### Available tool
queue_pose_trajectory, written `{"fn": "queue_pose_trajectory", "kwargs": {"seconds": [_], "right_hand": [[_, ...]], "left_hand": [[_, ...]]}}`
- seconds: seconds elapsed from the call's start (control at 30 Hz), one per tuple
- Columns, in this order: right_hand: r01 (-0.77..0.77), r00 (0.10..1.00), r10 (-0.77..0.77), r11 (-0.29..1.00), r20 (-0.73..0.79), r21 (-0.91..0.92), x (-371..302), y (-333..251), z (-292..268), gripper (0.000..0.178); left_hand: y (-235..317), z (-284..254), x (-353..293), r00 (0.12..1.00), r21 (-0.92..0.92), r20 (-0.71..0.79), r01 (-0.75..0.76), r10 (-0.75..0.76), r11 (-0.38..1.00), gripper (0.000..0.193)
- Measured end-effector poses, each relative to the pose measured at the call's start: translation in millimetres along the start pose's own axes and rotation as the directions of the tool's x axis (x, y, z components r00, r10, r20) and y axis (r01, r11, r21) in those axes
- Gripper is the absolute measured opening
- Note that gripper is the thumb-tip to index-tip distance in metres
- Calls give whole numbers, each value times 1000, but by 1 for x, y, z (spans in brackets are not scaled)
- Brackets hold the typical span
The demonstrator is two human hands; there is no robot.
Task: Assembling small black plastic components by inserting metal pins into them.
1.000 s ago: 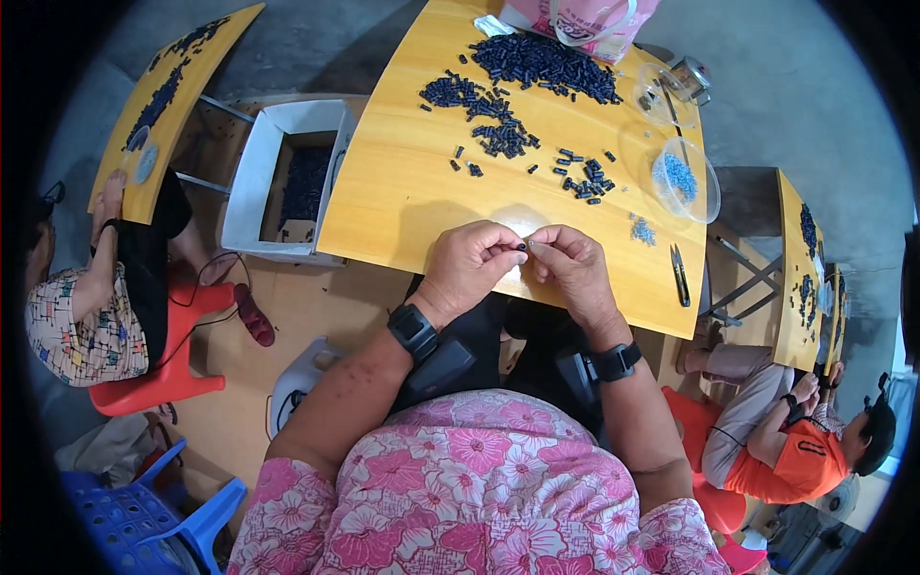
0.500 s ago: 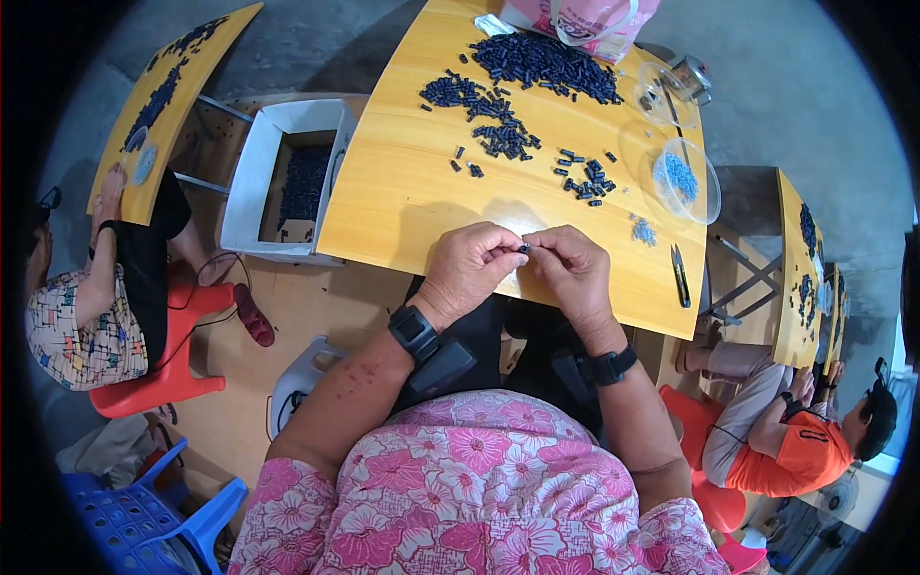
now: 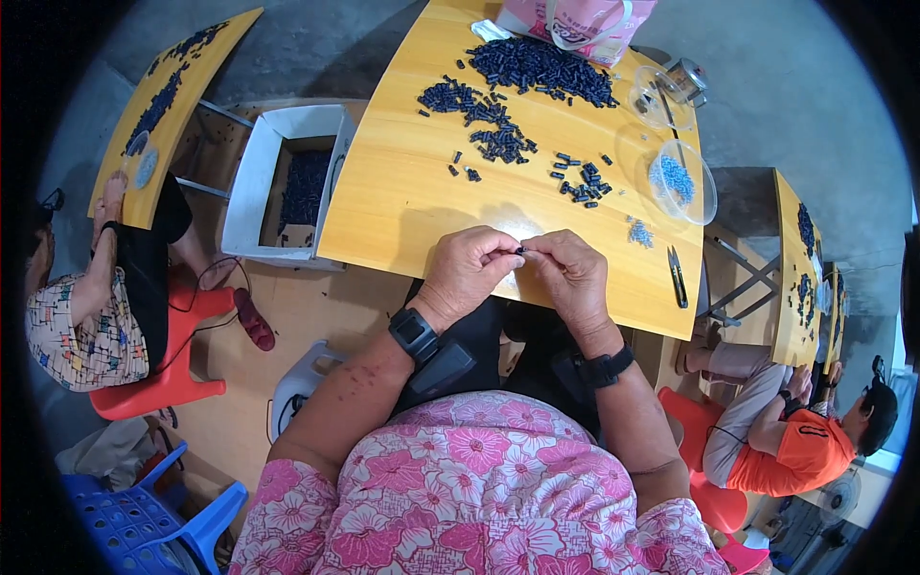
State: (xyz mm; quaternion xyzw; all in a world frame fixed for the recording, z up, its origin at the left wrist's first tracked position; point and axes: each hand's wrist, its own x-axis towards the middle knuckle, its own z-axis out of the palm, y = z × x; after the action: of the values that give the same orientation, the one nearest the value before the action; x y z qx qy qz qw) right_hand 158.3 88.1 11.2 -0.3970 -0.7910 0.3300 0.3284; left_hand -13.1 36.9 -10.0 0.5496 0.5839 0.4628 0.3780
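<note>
My left hand and my right hand meet above the near edge of the yellow table. Between their fingertips is a small black cylindrical part; the left thumb and forefinger pinch it. The right finger and thumb are pressed together at its other side, and whatever small thing they hold is hidden. Loose black parts lie beyond my hands. Right of them sit a little heap of small blue pieces and a clear bowl of more blue pieces.
Black-handled snips lie near the right edge. Farther back are a large black heap, a pink bag and a metal cup. A white box stands left of the table. Co-workers sit at both sides, one in an orange shirt.
Both hands stay at nearly the same spot with fingertips together on the black part. The fingers have shifted only slightly; the whole view has moved a little.
</note>
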Motion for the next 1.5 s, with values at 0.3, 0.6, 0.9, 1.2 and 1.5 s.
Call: {"fn": "queue_pose_trajectory", "kwargs": {"seconds": [0.3, 0.6, 0.9, 1.2, 1.5], "right_hand": [[-478, 872, 452, 699, 189, 532, -1, 4, 1, 6], [-478, 817, 561, 534, 131, 698, 3, 13, 1, 12], [-83, 994, 74, 991, 79, 108, -9, 9, 1, 21], [72, 994, -58, 985, 90, -159, 1, 3, 17, 9], [87, 996, -82, 971, 33, -223, -2, 5, 19, 5]], "left_hand": [[0, 0, -1, 1000, 7, 8, 5, -6, 1000, 11], [-5, 5, 2, 996, -20, -87, 24, -26, 1000, 10], [-6, 3, 1, 984, -179, -175, 8, -40, 984, 7], [-10, 4, 1, 968, -178, -250, -62, 16, 982, 10], [-3, 1, 1, 978, -104, -209, -51, 28, 993, 10]]}}
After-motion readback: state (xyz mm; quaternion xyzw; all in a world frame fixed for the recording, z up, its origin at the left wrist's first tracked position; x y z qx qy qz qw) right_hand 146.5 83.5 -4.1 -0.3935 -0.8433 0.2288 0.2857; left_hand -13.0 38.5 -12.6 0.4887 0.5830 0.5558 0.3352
